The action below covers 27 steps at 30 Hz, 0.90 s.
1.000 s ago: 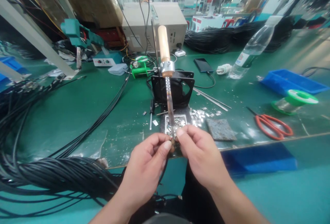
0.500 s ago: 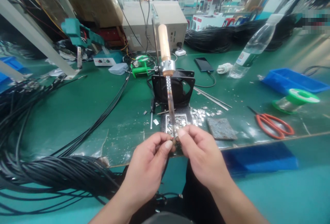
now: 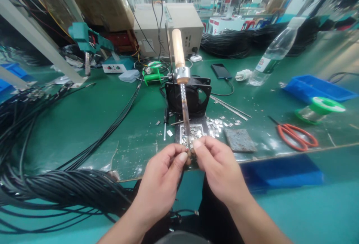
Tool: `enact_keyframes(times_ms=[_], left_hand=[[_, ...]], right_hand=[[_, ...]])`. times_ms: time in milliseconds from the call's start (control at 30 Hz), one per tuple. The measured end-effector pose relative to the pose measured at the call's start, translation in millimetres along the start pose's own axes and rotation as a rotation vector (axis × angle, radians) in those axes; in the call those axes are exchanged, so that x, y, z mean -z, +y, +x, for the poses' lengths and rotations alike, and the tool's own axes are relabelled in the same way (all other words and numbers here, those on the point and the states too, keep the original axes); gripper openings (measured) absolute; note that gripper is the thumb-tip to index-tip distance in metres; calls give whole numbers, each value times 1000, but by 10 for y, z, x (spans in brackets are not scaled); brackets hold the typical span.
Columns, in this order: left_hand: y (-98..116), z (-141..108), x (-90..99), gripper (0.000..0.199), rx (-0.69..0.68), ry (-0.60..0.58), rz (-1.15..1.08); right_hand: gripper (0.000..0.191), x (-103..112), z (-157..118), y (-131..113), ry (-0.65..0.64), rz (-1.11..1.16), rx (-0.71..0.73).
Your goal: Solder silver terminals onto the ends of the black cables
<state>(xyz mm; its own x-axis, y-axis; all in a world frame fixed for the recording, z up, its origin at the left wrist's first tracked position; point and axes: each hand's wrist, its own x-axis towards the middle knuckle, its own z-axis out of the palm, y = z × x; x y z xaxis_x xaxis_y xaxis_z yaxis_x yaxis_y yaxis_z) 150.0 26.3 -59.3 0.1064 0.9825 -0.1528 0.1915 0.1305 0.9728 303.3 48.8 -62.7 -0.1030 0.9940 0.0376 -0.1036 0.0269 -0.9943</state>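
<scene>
My left hand (image 3: pixel 162 178) is closed in a pinch at the table's front edge, thumb against fingertips. Opposite it, my right hand (image 3: pixel 217 167) also pinches, its fingertips almost touching the left ones. What each holds is small and hidden by the fingers. Right between them ends the tip of a soldering iron (image 3: pixel 185 115), which is mounted pointing down with its wooden handle uppermost. Behind the fingertips lies a metal-rimmed tray (image 3: pixel 202 127) of small silvery pieces. More silvery pieces (image 3: pixel 215 126) are scattered to its right.
A black fan (image 3: pixel 186 100) stands behind the iron. To the right are a grey block (image 3: pixel 240 140), orange-handled scissors (image 3: pixel 298 137), a solder spool (image 3: pixel 319 110), a blue bin (image 3: pixel 321 88) and a bottle (image 3: pixel 276 51). A thick bundle of black cables (image 3: pixel 70 189) hangs at left; a screwdriver (image 3: pixel 165 126) lies nearby.
Both hands keep the same pinch at the iron's tip, with hardly any movement. The view has shifted very slightly.
</scene>
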Motion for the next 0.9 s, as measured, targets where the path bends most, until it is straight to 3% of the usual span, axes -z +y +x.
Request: enact_keyframes(times_ms=[433,700,900], left_hand=[[6,-32,28,26,-11,-56,21],[44,-154,82,25,-91,-136,103],[57,-147,115,24,-165,-187,149]], right_hand=[[36,15,-46,-40,0,-26,-27],[39,99,-278,4,-85,-43,-102],[35,119,-311,-21,-141,-57,-42]])
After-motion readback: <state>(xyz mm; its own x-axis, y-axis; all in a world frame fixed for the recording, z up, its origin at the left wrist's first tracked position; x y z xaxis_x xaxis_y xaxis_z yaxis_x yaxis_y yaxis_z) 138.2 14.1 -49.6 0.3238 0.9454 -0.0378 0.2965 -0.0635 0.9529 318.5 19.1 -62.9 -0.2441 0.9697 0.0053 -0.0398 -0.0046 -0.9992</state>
